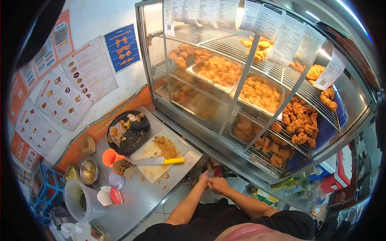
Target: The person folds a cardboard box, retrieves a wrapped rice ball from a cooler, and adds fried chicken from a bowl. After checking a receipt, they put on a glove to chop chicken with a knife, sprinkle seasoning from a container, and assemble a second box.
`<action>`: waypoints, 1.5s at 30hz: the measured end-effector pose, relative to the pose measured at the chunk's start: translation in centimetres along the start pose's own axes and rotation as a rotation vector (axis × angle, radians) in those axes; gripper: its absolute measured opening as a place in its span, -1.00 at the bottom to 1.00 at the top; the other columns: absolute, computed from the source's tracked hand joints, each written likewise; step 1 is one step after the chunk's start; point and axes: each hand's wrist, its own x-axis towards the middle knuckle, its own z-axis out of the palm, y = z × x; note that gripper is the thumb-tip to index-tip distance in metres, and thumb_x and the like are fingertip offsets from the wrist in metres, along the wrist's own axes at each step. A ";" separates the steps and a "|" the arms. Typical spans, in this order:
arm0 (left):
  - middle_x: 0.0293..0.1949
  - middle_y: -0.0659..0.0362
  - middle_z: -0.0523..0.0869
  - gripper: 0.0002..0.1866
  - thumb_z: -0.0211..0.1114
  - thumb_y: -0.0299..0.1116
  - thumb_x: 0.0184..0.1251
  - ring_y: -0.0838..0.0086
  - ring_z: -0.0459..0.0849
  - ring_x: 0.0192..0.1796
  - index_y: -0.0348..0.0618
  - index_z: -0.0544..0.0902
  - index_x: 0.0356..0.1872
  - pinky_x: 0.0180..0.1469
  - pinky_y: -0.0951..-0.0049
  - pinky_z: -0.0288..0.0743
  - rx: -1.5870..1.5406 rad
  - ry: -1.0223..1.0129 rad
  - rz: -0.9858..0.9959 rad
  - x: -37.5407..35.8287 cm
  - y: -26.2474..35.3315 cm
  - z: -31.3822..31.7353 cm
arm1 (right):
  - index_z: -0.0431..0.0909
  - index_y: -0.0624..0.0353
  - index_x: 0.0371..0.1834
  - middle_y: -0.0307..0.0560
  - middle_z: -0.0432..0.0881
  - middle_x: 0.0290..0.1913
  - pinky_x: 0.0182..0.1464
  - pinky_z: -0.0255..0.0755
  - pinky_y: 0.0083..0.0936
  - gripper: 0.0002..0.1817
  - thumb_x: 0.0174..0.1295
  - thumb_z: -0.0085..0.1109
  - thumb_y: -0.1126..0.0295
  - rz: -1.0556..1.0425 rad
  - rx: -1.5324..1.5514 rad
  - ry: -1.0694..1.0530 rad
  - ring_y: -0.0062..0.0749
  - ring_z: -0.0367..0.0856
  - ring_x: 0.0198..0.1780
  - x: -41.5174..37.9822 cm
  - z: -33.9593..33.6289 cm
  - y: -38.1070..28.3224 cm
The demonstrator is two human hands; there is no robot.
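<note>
My left hand (204, 176) and my right hand (218, 185) are close together, both closed, just off the front edge of the steel counter (161, 197). A dark red and see-through item (215, 170) shows just beyond them; what the fingers hold is too small to make out. On the counter to the left, a knife (161, 161) with a yellow handle lies across a white cutting board (145, 154). Brown crumbs (167, 148) are heaped on the board. Behind it stands a round black dish (116, 140) with food scraps and plastic in it.
A glass display cabinet (225, 132) with trays and racks of fried chicken (299, 120) fills the right. Paper slips (277, 32) hang along its top. An orange cup (109, 157), a metal bowl (89, 171), a plastic tub (82, 201) and a blue crate (48, 188) stand left.
</note>
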 end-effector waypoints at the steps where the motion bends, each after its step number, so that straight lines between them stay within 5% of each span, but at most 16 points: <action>1: 0.35 -0.17 0.55 -0.27 -0.02 0.19 0.63 0.02 0.68 0.22 -0.20 0.28 0.53 0.31 -0.01 0.57 0.013 0.043 -0.022 -0.5 0.1 0.3 | 0.65 0.08 -0.26 0.16 0.76 -0.30 -0.18 0.57 0.11 -0.76 0.38 0.11 0.18 -0.004 -0.001 -0.015 0.21 0.74 -0.24 0.0 0.0 0.2; 4: 0.26 -0.18 0.63 -0.36 -0.02 0.13 0.61 0.00 0.72 0.15 -0.23 0.42 0.40 0.27 -0.04 0.60 0.036 0.160 -0.056 3.7 -2.5 -2.1 | 0.67 0.06 -0.21 0.14 0.76 -0.29 -0.17 0.57 0.10 -0.75 0.38 0.12 0.15 -0.020 0.016 -0.079 0.20 0.74 -0.22 -0.2 0.1 0.6; 7: 0.19 -0.14 0.70 -0.45 -0.08 0.04 0.63 0.01 0.75 0.09 -0.22 0.56 0.26 0.22 -0.05 0.64 -0.066 0.162 -0.006 17.4 -8.6 -8.7 | 0.68 0.04 -0.20 0.12 0.75 -0.30 -0.16 0.57 0.08 -0.75 0.38 0.13 0.14 -0.070 0.064 -0.143 0.21 0.73 -0.21 -0.5 0.2 0.7; 12: 0.21 -0.16 0.64 -0.27 0.19 0.14 0.44 -0.07 0.68 0.19 -0.19 0.42 0.43 0.26 -0.06 0.62 -0.093 0.197 0.121 2.6 -2.9 -1.8 | 0.69 0.05 -0.27 0.11 0.76 -0.27 -0.18 0.57 0.04 -0.76 0.36 0.18 0.15 -0.211 0.126 -0.144 0.16 0.74 -0.21 -1.1 0.4 0.2; 14: 0.19 -0.07 0.69 -0.25 0.17 0.26 0.42 0.01 0.70 0.20 -0.11 0.47 0.42 0.23 -0.03 0.64 0.228 0.107 0.264 9.0 -5.7 -6.1 | 0.67 0.07 -0.32 0.08 0.75 -0.29 -0.22 0.56 -0.01 -0.74 0.35 0.22 0.12 -0.219 0.095 -0.138 0.10 0.75 -0.23 -1.2 0.9 -0.3; 19: 0.32 0.04 0.60 -0.15 0.15 0.41 0.41 0.18 0.62 0.33 -0.05 0.45 0.47 0.28 0.01 0.58 -0.366 -0.217 0.002 -0.7 -0.2 -0.1 | 0.60 0.10 -0.40 -0.02 0.65 -0.43 -0.30 0.55 -0.14 -0.55 0.30 0.32 -0.09 0.069 0.192 0.165 -0.01 0.74 -0.28 -0.9 -3.8 -3.3; 22: 0.35 0.11 0.58 -0.13 0.17 0.44 0.41 0.19 0.63 0.31 0.00 0.41 0.50 0.28 0.05 0.58 -0.128 -0.269 0.291 -0.1 -1.0 0.1 | 0.59 0.15 -0.37 0.01 0.62 -0.46 -0.20 0.57 -0.23 -0.47 0.23 0.43 -0.15 0.090 0.221 0.153 -0.10 0.72 -0.30 -1.1 -5.4 -1.2; 24: 0.35 0.14 0.59 -0.09 0.17 0.47 0.40 0.21 0.64 0.30 0.02 0.36 0.54 0.32 0.12 0.55 -0.187 -0.376 0.169 7.0 -4.5 -3.3 | 0.65 0.16 -0.29 0.07 0.71 -0.35 -0.15 0.57 -0.16 -0.61 0.37 0.30 0.01 -0.031 0.169 -0.044 -0.02 0.74 -0.20 -1.6 -3.7 1.4; 26: 0.36 0.13 0.58 -0.07 0.17 0.47 0.39 0.19 0.64 0.30 0.01 0.33 0.56 0.31 0.12 0.55 -0.062 -0.322 0.351 6.5 -4.6 -1.6 | 0.69 0.16 -0.23 0.09 0.74 -0.29 -0.12 0.57 -0.10 -0.68 0.44 0.20 0.12 -0.082 0.207 -0.159 0.04 0.74 -0.18 -1.8 -2.5 2.6; 27: 0.40 0.11 0.54 -0.13 0.19 0.34 0.47 0.15 0.61 0.32 -0.03 0.28 0.58 0.35 0.12 0.51 -0.219 -0.485 0.160 6.8 -4.1 -1.4 | 0.69 0.16 -0.21 0.13 0.74 -0.25 -0.11 0.57 -0.04 -0.69 0.44 0.16 0.14 -0.066 0.216 -0.188 0.10 0.73 -0.15 -2.1 -1.9 2.9; 34: 0.27 -0.02 0.57 -0.16 0.21 0.38 0.32 -0.08 0.45 0.39 -0.01 0.44 0.43 0.40 -0.30 0.38 0.052 -0.123 0.157 6.5 -4.1 -2.0 | 0.71 0.16 -0.19 0.22 0.74 -0.21 -0.03 0.55 0.02 -0.73 0.41 0.11 0.21 -0.042 0.289 -0.175 0.18 0.73 -0.11 -2.9 -2.9 1.0; 37: 0.42 -0.05 0.48 -0.18 0.14 0.37 0.40 -0.14 0.30 0.53 0.04 0.41 0.49 0.38 -0.38 0.39 -0.325 -0.536 -0.102 -3.4 -1.1 3.7 | 0.68 0.18 -0.23 0.20 0.72 -0.26 -0.04 0.54 0.02 -0.74 0.41 0.10 0.24 -0.150 0.287 -0.128 0.17 0.71 -0.18 -3.4 -6.4 -0.8; 39: 0.47 -0.05 0.48 -0.24 0.02 0.29 0.53 -0.13 0.39 0.51 0.01 0.38 0.54 0.40 -0.28 0.44 -0.435 -0.797 -0.034 -6.3 1.6 9.4 | 0.61 0.20 -0.31 0.15 0.65 -0.36 -0.14 0.53 -0.03 -0.81 0.37 0.15 0.31 -0.238 0.319 -0.002 0.11 0.68 -0.26 -4.1 -10.5 -1.9; 41: 0.43 0.06 0.57 -0.43 0.06 0.08 0.64 -0.10 0.57 0.39 -0.03 0.48 0.46 0.51 -0.13 0.35 -0.147 -1.009 0.102 -9.1 5.5 15.3 | 0.55 0.20 -0.38 0.11 0.59 -0.43 -0.24 0.51 -0.09 -0.84 0.33 0.19 0.37 -0.333 0.388 0.142 0.06 0.65 -0.32 -5.1 -14.3 -2.7; 44: 0.28 -0.01 0.70 -0.56 0.18 -0.23 0.59 -0.01 0.74 0.19 -0.14 0.57 0.38 0.32 0.03 0.56 0.568 -1.162 0.836 -18.2 7.3 27.3 | 0.44 0.19 -0.47 -0.01 0.46 -0.51 -0.40 0.42 -0.20 -0.77 0.33 0.24 0.45 -0.476 0.513 0.438 -0.05 0.56 -0.45 -7.5 -21.1 -3.9; 45: 0.23 0.05 0.73 -0.61 0.22 -0.36 0.50 0.03 0.74 0.19 -0.09 0.61 0.30 0.26 0.07 0.57 0.894 -1.216 1.244 -21.5 8.7 32.3 | 0.43 0.20 -0.48 -0.03 0.45 -0.51 -0.41 0.40 -0.21 -0.75 0.34 0.23 0.44 -0.487 0.497 0.492 -0.05 0.53 -0.47 -8.3 -22.5 -3.5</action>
